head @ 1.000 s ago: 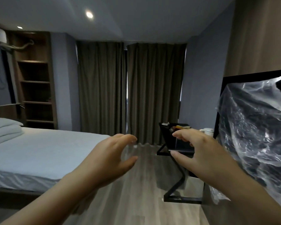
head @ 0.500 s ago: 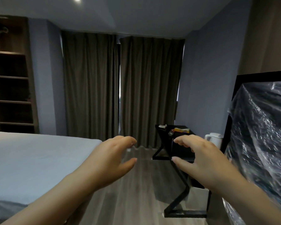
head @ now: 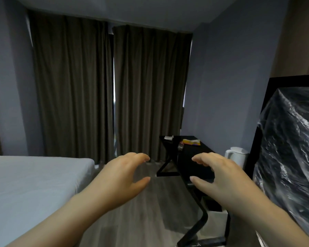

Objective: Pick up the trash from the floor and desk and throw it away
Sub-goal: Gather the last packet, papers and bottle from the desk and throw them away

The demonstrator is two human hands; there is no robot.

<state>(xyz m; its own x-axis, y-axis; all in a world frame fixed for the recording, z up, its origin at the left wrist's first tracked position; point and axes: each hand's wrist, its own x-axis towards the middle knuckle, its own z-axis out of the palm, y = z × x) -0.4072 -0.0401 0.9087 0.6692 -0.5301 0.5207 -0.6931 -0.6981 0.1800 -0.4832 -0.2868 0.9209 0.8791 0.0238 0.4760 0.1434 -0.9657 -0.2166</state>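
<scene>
Fingers (head: 141,156) loose, both hands empty

Fingers on the left hand (head: 121,179) curve gently with the thumb spread below them, clasping nothing. The right hand (head: 221,177) mirrors it, relaxed and bent with the thumb pointing inward, and it is empty too. Both hands hang in the air at about the same height, palms turned toward each other and well apart, with bare forearms reaching in from below.

Beyond the right hand stands the black desk (head: 194,154), set against the blue-grey wall. The trash lies on its far end. A white crumpled scrap (head: 168,137) sits at the back corner, with a yellow packet (head: 191,142) near it toward the wall. A small clear bottle (head: 180,146) is at the front edge, too small to make out well. All three lie well apart from either hand.

A white kettle (head: 236,155) shows just past the right hand, by the desk's near end. A pale box (head: 215,221) stands under the desk on the grey wood floor (head: 146,220). To the left is a bed (head: 34,184) with a white sheet, and dark curtains (head: 75,95) hang closed across the far wall. A dark shape wrapped in clear plastic (head: 292,157) fills the right edge.
</scene>
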